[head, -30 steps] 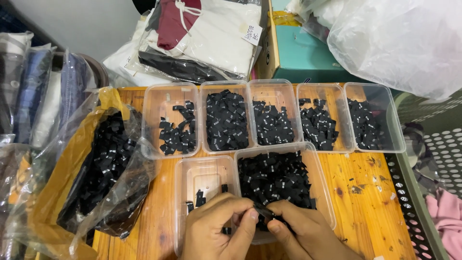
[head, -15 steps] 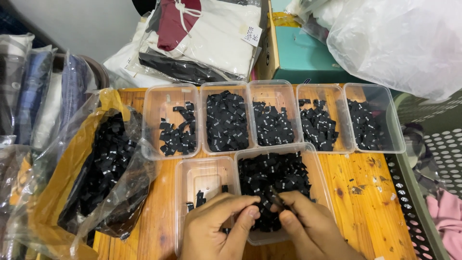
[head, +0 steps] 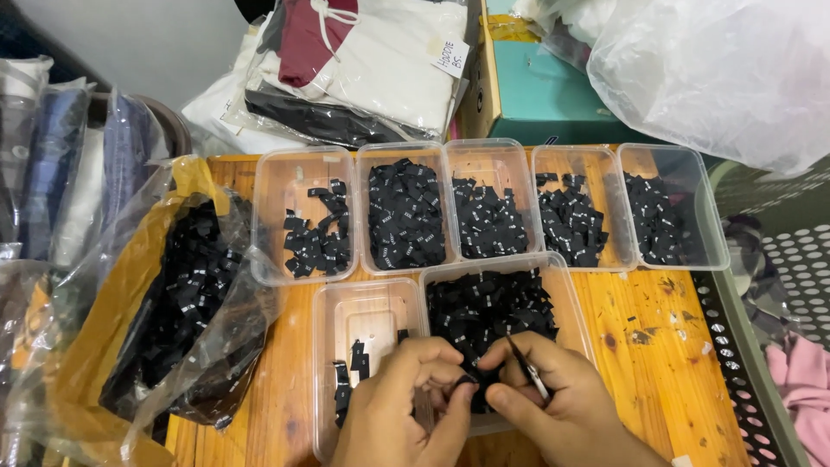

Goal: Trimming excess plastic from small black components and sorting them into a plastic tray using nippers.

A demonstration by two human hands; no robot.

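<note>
Now: hands closed together over the label tub

A small black label (head: 471, 380) is pinched between the left hand (head: 402, 406) and the right hand (head: 553, 402), fingertips touching, low over the big clear tub (head: 575, 298) of black labels. Slim tweezers (head: 527, 367) are gripped in the right hand. Half a second ago the hands were held slightly apart; now they are brought together. Beside them a nearly bare tub (head: 367, 311) is seen, five tubs (head: 683, 173) behind, a bag of labels (head: 186, 303) at left.
</note>
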